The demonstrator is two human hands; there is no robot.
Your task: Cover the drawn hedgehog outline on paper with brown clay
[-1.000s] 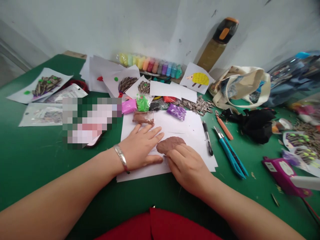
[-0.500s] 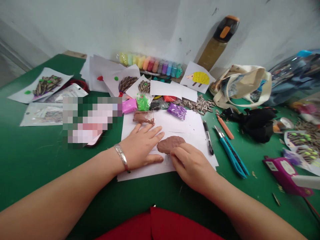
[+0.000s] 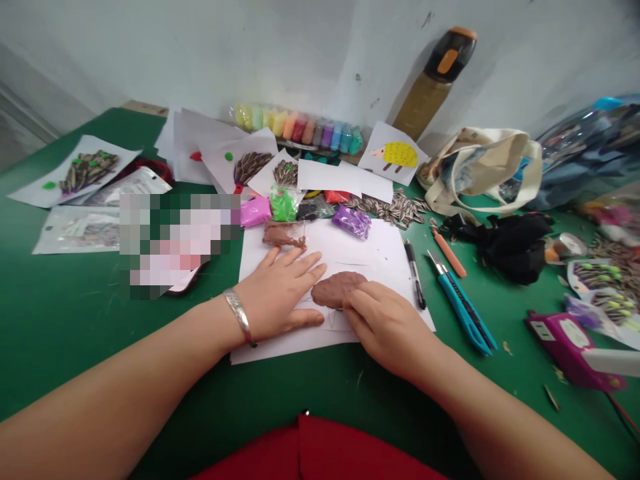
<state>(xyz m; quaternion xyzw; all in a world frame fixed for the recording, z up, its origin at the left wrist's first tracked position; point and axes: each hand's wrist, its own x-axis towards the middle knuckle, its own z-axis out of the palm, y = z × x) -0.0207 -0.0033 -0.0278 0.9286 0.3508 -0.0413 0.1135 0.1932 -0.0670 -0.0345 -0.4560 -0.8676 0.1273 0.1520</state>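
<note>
My left hand [image 3: 277, 293] lies flat with spread fingers on the white paper [image 3: 383, 247], steadying its left part. A flattened oval of brown modelling clay [image 3: 333, 290] is stuck over pencil lines on this sheet. At the oval's right end, my right hand [image 3: 387, 320] is closed, its curled fingers pressed on the clay's edge; the fingertips are partly hidden. Just beyond my left fingertips sits an opened packet of brown clay [image 3: 285, 235]. A purple clay packet [image 3: 351, 222] rests at the paper's top edge.
Right of the paper lie a black pen [image 3: 415, 275], a blue utility knife [image 3: 463, 303] and an orange-handled tool [image 3: 449, 253]. Sunflower seeds [image 3: 400, 208] are heaped behind. A phone [image 3: 185, 250], blurred out, is at left. A magenta device [image 3: 575, 350] stands at right.
The view has shifted slightly. My right hand has moved a little rightward along the clay's edge, baring more of the lower rim. My left hand stays flat on the paper.
</note>
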